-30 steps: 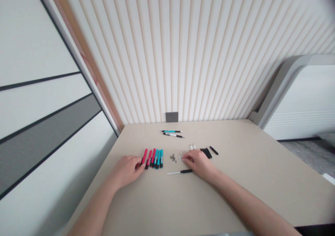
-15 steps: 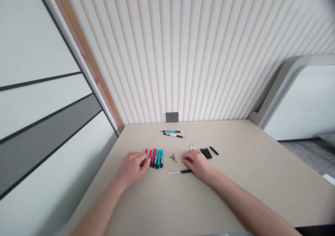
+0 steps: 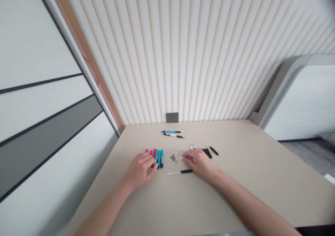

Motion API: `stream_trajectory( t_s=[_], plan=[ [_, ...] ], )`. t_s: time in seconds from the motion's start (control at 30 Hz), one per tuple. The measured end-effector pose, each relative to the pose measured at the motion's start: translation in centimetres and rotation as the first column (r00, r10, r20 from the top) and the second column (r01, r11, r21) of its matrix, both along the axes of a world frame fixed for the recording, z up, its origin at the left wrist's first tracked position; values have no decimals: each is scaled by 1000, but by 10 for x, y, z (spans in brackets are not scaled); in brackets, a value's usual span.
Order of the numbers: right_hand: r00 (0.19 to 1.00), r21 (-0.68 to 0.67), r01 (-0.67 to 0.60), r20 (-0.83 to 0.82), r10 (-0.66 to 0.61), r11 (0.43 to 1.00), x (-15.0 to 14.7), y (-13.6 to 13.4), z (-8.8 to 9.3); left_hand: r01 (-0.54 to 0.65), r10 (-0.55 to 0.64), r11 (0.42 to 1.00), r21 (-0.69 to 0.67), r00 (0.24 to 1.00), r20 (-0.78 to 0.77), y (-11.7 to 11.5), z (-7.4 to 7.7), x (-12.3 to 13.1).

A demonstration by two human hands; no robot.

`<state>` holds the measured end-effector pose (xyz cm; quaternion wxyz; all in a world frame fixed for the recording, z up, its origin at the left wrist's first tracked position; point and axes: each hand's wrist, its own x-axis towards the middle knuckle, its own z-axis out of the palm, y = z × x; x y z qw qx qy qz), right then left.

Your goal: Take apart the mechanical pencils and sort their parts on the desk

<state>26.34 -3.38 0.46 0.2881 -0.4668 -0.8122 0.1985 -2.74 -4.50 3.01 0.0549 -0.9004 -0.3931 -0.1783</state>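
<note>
My left hand [image 3: 141,169] lies over the lower part of a row of pen barrels. Its fingers are curled, with the thumb at the lower end of the blue barrels [image 3: 159,158]; anything between the fingertips is hidden. Upper ends of the pink barrels [image 3: 154,152] show past the knuckles. My right hand [image 3: 200,162] has thumb and forefinger drawn together beside a few small white pieces [image 3: 180,157]; whether a piece is pinched I cannot make out. Left of these lies a little pile of small metal parts [image 3: 173,157].
A thin white rod with a black grip [image 3: 186,171] lies nearer me. Short silvery-white parts [image 3: 192,146] and several black grips [image 3: 208,153] are behind my right hand. One black grip [image 3: 214,150] lies apart. A blue pen [image 3: 172,131] and a white pen [image 3: 173,135] lie farther back.
My left hand has shifted right, from the row's left end onto the pink and blue barrels. My right hand has barely moved, its fingertips still by the white pieces.
</note>
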Motion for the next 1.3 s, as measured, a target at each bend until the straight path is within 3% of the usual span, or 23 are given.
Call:
stream_trajectory(
  t_s=[0.2,0.33,0.47,0.77,1.07,1.3],
  plan=[
    [957,-30,-256,135,258,966,4,-8,16,166,-158,985,43,976,-147,-7,6,30],
    [940,-22,-281,194,279,960,1,-11,12,228,-211,973,40,945,-251,-6,12,59],
    [939,-12,-288,192,285,957,0,-10,9,229,-221,974,3,943,-249,-2,10,74],
    [963,32,-230,154,222,973,-2,-10,12,175,-177,972,-154,984,2,1,-1,51],
    [970,90,-240,69,235,967,1,-7,12,52,-36,993,-109,990,138,9,-6,43],
    [983,45,-148,116,142,988,1,-8,15,39,-23,992,-118,991,129,17,-1,33]
  ],
)
